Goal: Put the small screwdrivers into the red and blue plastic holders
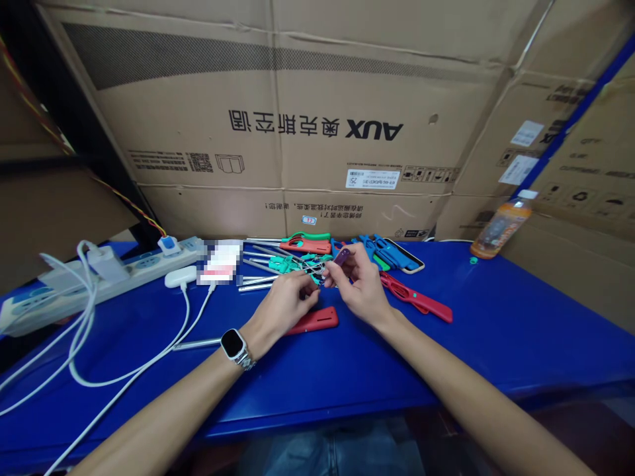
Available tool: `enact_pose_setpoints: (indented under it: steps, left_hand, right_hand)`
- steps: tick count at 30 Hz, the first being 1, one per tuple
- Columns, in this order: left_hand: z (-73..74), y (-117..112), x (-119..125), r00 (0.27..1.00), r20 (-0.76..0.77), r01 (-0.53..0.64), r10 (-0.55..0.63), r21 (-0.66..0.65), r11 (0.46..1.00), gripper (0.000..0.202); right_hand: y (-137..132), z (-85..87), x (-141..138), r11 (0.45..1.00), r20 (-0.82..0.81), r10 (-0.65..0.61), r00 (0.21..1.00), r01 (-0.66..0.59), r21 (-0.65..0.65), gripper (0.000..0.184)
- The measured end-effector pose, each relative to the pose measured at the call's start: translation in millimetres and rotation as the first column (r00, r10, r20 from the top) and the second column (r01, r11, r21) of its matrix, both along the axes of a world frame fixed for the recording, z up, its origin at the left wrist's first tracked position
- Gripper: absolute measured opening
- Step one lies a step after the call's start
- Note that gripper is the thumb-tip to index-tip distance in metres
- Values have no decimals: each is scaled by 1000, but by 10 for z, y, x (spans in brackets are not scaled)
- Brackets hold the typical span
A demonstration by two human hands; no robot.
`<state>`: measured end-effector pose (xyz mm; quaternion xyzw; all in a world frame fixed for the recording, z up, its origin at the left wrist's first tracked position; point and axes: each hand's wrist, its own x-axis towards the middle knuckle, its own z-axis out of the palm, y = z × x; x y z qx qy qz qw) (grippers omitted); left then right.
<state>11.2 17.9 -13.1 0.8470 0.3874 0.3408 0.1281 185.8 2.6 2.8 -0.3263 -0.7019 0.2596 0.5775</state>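
My right hand (364, 284) pinches a small dark purple piece (343, 255) between thumb and fingers, above the middle of the table. Close beside it, my left hand (290, 301) has its fingers bent together among thin pale wires (317, 268); whatever they hold is hidden. Under the left wrist lies a long-nosed lighter with a red handle (317, 320) and a metal tube (198, 344). Behind both hands is a pile of green plastic parts (282, 264) with metal tubes (255, 287). A red and green lighter handle (307, 244) rests at its back.
Red handle shells (421, 301) and blue shells (394, 251) lie right of the hands, by a phone (415, 264). An orange drink bottle (501, 225) stands far right. A power strip (149, 261) and white cables (133, 380) occupy the left. A cardboard sheet (198, 205) walls the back.
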Motion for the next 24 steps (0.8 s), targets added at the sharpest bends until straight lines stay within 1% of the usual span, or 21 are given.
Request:
enact_pose_setpoints:
  steps: [3, 5, 8, 10, 11, 13, 14, 15, 19, 21, 24]
  left_hand:
    - [20, -22, 23, 1000, -7, 6, -6, -5, 1000, 14]
    - [40, -35, 42, 1000, 5, 3, -3, -24, 1000, 15]
    - [72, -69, 59, 1000, 30, -4, 6, -80, 997, 14]
    - [88, -105, 53, 1000, 0, 12, -12, -100, 995, 10]
    - [92, -126, 44, 999, -30, 28, -32, -106, 994, 17]
    - [91, -165, 19, 991, -110, 66, -79, -116, 991, 38]
    - [88, -180, 7, 983, -153, 81, -100, -124, 989, 43]
    - [83, -191, -3, 975, -191, 91, -115, -131, 987, 42]
    - [66, -214, -12, 943, -296, 121, -153, -121, 985, 24]
    - [71, -236, -3, 930, -319, 151, -181, -117, 982, 23]
    - [98, -286, 12, 921, -336, 168, -196, -113, 979, 26]
  right_hand:
    - [-15, 14, -1, 997, 108, -61, 992, 57, 43, 17]
    - [-24, 24, -4, 996, 144, -74, 987, 66, 57, 15]
    - [-34, 48, 4, 995, 122, -77, 990, 68, 71, 15]
    - [-29, 67, 27, 996, 70, -74, 995, 70, 52, 17]
    - [-21, 75, 44, 997, 36, -66, 997, 65, 30, 18]
    - [0, 80, 82, 999, -25, -40, 999, 40, -24, 21]
    - [11, 78, 99, 999, -42, -25, 999, 23, -47, 22]
    - [19, 73, 113, 998, -47, -12, 999, 8, -64, 23]
    - [23, 42, 122, 996, -20, 23, 1000, -24, -85, 23]
    - [17, 37, 114, 995, -31, 38, 999, -41, -94, 23]
    - [15, 58, 113, 991, -90, 47, 995, -57, -119, 25]
